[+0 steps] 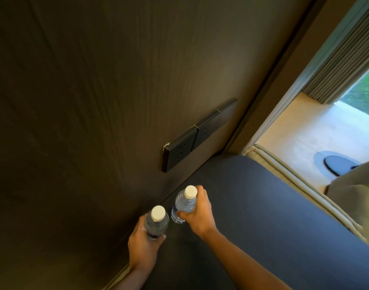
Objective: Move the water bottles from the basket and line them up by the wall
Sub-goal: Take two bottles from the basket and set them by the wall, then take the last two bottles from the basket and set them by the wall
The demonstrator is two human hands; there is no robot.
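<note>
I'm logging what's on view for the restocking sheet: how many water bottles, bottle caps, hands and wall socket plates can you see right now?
Water bottles: 2, one in the left hand at, one in the right hand at
White caps: 2, and
Hands: 2
Socket plates on the wall: 2 clearly, and; a third section may adjoin
Total: 8
</note>
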